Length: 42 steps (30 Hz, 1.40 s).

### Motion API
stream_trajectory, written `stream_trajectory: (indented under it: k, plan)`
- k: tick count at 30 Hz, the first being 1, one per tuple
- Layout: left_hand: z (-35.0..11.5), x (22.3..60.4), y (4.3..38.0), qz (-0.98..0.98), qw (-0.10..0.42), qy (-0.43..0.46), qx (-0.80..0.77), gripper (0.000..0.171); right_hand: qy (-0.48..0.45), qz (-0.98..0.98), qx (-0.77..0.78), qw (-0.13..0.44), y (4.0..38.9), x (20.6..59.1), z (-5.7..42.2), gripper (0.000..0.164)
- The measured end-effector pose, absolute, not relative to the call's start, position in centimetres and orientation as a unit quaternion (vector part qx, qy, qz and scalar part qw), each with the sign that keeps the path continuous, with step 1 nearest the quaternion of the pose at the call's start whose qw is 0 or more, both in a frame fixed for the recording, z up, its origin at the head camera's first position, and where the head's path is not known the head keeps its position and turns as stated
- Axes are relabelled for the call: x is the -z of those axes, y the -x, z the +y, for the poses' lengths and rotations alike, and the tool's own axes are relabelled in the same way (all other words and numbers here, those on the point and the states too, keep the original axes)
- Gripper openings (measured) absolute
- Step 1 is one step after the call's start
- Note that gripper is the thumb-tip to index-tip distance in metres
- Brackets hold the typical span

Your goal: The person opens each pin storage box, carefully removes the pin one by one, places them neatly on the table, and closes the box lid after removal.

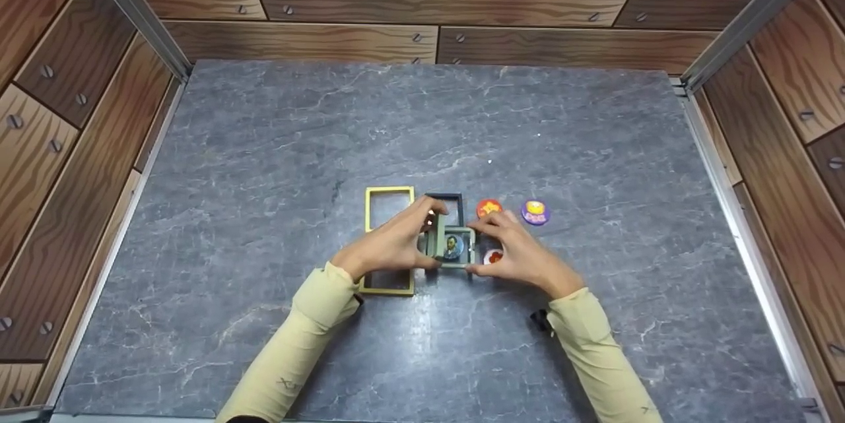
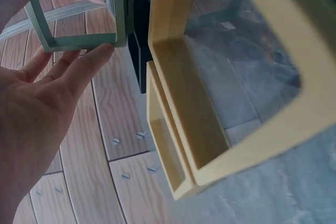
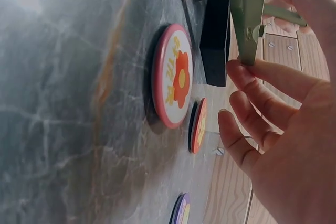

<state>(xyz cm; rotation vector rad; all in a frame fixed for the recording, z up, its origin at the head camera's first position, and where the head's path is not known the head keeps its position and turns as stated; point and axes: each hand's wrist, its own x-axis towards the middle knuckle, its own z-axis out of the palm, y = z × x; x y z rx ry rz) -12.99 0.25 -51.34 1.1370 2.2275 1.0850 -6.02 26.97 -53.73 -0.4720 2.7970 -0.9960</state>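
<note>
Both hands hold a small grey-green frame case (image 1: 455,248) just above the table centre. A round portrait badge (image 1: 452,246) lies inside it, and one half stands up on the left. My left hand (image 1: 422,231) grips that raised half; its fingertips (image 2: 97,56) touch the green frame (image 2: 79,11). On the case's right edge, my right hand (image 1: 478,245) pinches it, fingers (image 3: 252,93) curled under the green frame (image 3: 247,14). A red-and-white flower badge (image 1: 494,256) (image 3: 173,77) lies beneath the right hand.
A yellow frame (image 1: 389,208) (image 2: 178,103) lies left of the case, a black frame (image 1: 445,200) (image 3: 215,40) behind it. An orange badge (image 1: 488,207) and a purple badge (image 1: 535,212) sit to the right. Wood-patterned walls enclose the grey marble table (image 1: 264,146).
</note>
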Motion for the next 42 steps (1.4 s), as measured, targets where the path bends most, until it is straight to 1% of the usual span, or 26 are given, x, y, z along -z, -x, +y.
stream_trajectory:
  k: [8, 20, 28, 39, 42]
  plan:
    - [-0.7, 51.9, 12.1, 0.794, 0.207, -0.397, -0.412, 0.080, 0.173, 0.922, 0.335, 0.086, 5.7, 53.9, 26.7, 0.076]
    - [-1.4, 52.6, 11.1, 0.791, 0.221, -0.369, -0.435, 0.081, 0.165, 0.933, 0.304, 0.101, 5.2, 54.5, 26.6, 0.084]
    - [-1.5, 52.8, 11.0, 0.794, 0.222, -0.368, -0.430, 0.081, 0.171, 0.934, 0.299, 0.090, 5.3, 54.9, 26.4, 0.084]
    - [-1.7, 53.1, 10.9, 0.804, 0.192, -0.384, -0.411, 0.078, 0.175, 0.943, 0.276, 0.066, 5.3, 55.3, 25.7, 0.083]
    - [-1.7, 53.1, 10.9, 0.806, 0.191, -0.383, -0.410, 0.078, 0.175, 0.944, 0.271, 0.063, 5.3, 55.3, 25.6, 0.083]
